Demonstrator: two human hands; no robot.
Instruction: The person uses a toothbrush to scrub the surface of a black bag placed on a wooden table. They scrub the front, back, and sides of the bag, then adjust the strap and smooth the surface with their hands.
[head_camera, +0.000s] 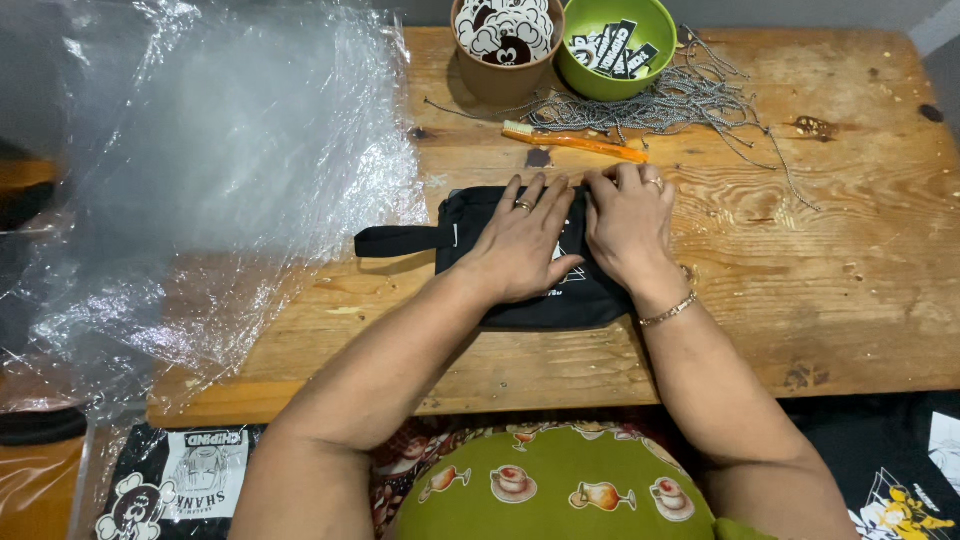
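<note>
Light: soft, even light is falling from above, and the wooden table (820, 260) is looking warm and bright.
Glare: the clear plastic sheets (230, 170) in the upper left are shining white and looking milky.
Shadows: small soft shadows are sitting under the two hands and beside the two bowls at the top.
Dark spots: the far left edge and lower corners are staying dim.
Sharpness: the middle is looking clear; the edges are bending slightly.
</note>
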